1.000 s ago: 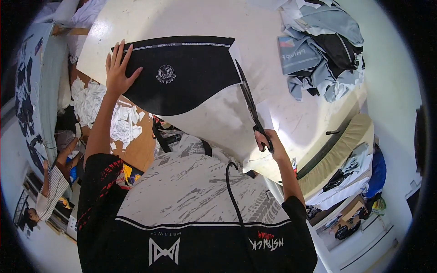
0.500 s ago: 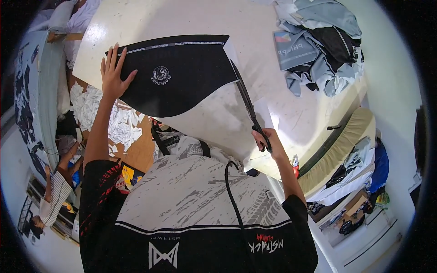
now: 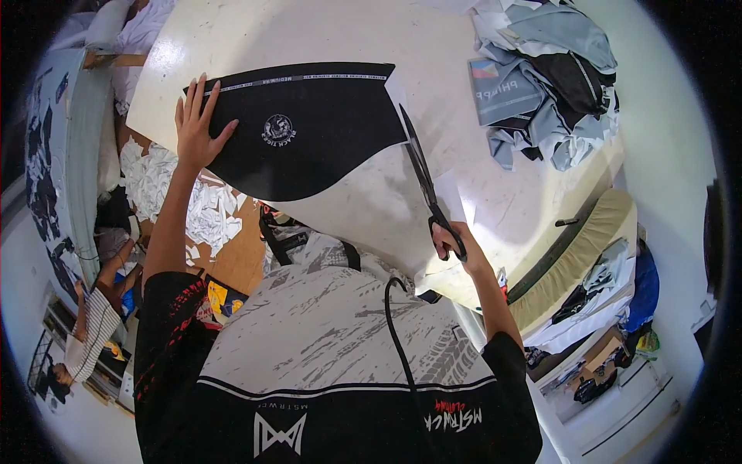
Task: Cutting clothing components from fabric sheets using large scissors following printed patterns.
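Scissors (image 3: 423, 174) with black handles sit in the right hand (image 3: 456, 243), just right of the frame centre. That hand is closed through the handle loops, and the long blades point up and slightly left, toward the right edge of the black fabric piece (image 3: 309, 131). The blade tips lie at that edge, over a white sheet (image 3: 452, 197) that shows beside and beneath the fabric.

Black fabric piece: it lies flat on the pale surface (image 3: 309, 35) in the upper centre of the frame. Its top edge is straight with a thin light stripe, its lower edge is curved, and a small round white emblem sits near its middle.

Left hand (image 3: 197, 127): it rests in the upper left, fingers spread wide and palm down, pressing the left end of the fabric against the surface.

Heap of grey, black and white clothes (image 3: 545, 73): it occupies the upper right of the surface, well apart from both hands.

White scraps (image 3: 185, 201) lie on the floor at the left, below the surface edge.
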Available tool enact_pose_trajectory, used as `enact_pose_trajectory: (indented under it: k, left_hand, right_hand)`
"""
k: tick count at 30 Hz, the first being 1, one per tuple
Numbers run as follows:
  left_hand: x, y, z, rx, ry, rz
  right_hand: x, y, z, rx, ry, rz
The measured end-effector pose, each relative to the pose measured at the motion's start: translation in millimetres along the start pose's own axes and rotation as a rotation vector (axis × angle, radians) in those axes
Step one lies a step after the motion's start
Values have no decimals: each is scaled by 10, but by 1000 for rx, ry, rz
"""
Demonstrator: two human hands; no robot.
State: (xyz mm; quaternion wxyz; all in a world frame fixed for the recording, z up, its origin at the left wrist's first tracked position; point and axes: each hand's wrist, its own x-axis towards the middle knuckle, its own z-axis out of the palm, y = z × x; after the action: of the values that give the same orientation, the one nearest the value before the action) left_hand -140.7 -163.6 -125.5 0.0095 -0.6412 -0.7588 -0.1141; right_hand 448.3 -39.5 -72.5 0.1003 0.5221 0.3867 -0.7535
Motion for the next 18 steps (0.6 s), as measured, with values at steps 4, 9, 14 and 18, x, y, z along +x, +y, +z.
enact_pose_trajectory:
  k: [4,9,14,18]
  left_hand:
    - [-4,-17,9,6,-7,-6]
    - [-2,-29,3,5,12,-14]
    - [10,5,-54,5,-4,-30]
    - [0,-8,-43,-1,-24,-43]
  right_hand:
    - [149,-143,-3,-21,-19,-48]
    - [153,-339,59,-94,30,-14]
    - [85,-394,94,-154,100,31]
    - [95,-350,64,-171,75,36]
